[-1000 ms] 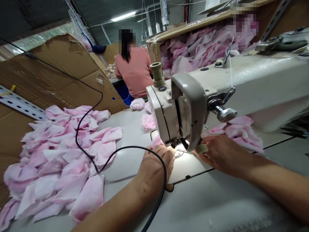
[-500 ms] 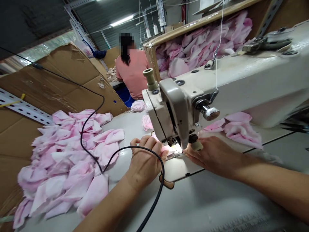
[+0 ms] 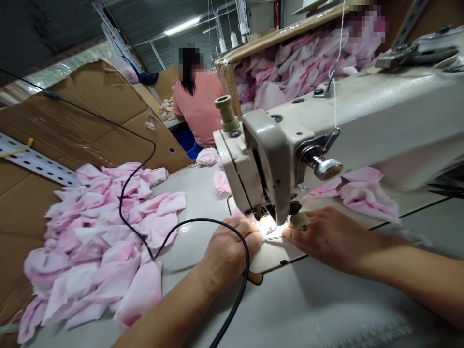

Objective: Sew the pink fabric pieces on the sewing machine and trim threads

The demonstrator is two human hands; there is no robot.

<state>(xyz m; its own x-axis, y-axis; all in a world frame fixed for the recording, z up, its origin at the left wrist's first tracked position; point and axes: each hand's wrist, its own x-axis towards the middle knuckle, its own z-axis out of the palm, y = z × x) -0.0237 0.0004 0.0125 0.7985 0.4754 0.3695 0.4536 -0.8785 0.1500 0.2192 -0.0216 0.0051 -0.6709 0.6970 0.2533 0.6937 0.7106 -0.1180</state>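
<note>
A white sewing machine (image 3: 268,159) stands over the table, its lamp lighting the needle area. Just left of the needle, my left hand (image 3: 232,246) is closed with fingers bent down around a small pink cloth piece (image 3: 237,213), mostly hidden behind the hand. My right hand (image 3: 319,237) lies right of the needle, its fingertips pressed together at the lit metal plate (image 3: 273,232); what is under them is too small to make out. Behind the right hand lies a folded pink cloth (image 3: 369,193).
Pink fabric pieces (image 3: 105,241) are heaped at the left, beside cardboard (image 3: 83,116). A black cable (image 3: 203,221) arches over my left wrist. A filled box (image 3: 226,87), scissors (image 3: 447,190) and a seated person (image 3: 201,106) are farther off.
My left hand has moved right, closer to the needle, and its raised fingers have curled in. My right hand and the machine appear slightly farther right as the view shifted.
</note>
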